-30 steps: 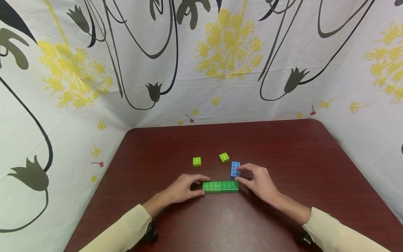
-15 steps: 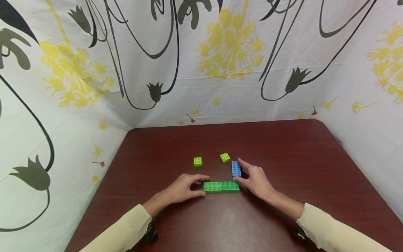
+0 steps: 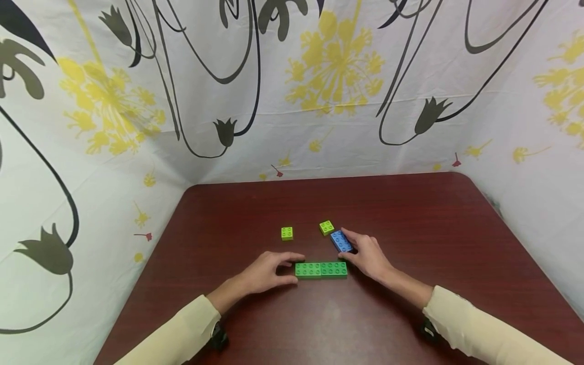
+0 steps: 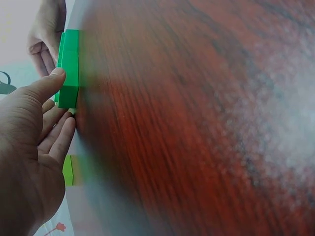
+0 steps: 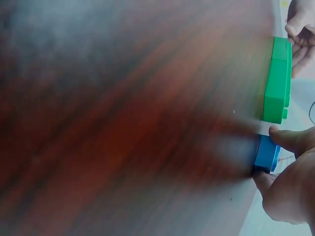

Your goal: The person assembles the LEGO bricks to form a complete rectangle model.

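Note:
A long green brick (image 3: 321, 269) lies flat on the dark red table (image 3: 410, 218). My left hand (image 3: 292, 267) grips its left end, with the index finger on the far side and the thumb on the near side. The left wrist view shows the thumb against the green brick (image 4: 69, 69). Just behind the green brick's right end, my right hand (image 3: 350, 246) pinches a blue brick (image 3: 339, 240) that sits askew. The right wrist view shows the blue brick (image 5: 267, 152) between thumb and finger, beside the green brick (image 5: 277, 81).
Two small lime bricks lie behind these, one (image 3: 287, 233) on the left and one (image 3: 326, 227) touching or nearly touching the blue brick's far end. Patterned cloth walls (image 3: 292, 101) enclose the table on three sides.
My right hand has closed on the blue brick and turned it, so its far end now angles left toward the lime brick. The left hand and the green brick have not moved.

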A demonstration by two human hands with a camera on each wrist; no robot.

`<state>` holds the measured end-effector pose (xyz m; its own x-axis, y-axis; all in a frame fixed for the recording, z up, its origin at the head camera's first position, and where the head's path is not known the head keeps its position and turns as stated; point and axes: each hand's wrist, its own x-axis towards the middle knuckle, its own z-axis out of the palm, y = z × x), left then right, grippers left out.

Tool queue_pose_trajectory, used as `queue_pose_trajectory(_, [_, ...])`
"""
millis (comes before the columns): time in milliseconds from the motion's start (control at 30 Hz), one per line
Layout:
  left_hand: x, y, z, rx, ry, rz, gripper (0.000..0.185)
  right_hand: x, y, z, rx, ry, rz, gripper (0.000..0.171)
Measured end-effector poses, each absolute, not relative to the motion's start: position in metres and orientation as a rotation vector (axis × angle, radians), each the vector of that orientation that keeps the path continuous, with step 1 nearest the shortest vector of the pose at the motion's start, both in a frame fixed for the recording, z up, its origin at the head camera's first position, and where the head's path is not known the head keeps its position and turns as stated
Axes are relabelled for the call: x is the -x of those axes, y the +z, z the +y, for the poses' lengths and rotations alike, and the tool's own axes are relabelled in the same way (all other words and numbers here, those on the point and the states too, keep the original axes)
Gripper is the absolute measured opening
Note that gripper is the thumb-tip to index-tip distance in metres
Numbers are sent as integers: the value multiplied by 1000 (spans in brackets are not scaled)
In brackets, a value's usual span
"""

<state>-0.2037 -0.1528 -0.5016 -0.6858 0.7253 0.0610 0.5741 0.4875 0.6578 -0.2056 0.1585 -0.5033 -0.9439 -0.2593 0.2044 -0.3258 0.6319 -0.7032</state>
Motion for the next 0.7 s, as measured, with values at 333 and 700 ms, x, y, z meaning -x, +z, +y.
queue_pose_trajectory(333, [204, -502, -153, -1107, 996, 2504, 56, 212, -501, 162, -455, 1226, -2749, 60])
queue_pose_trajectory(700, [204, -501, -152, -1086, 983, 2501, 56, 212, -495, 165, -450, 1200, -2722, 46])
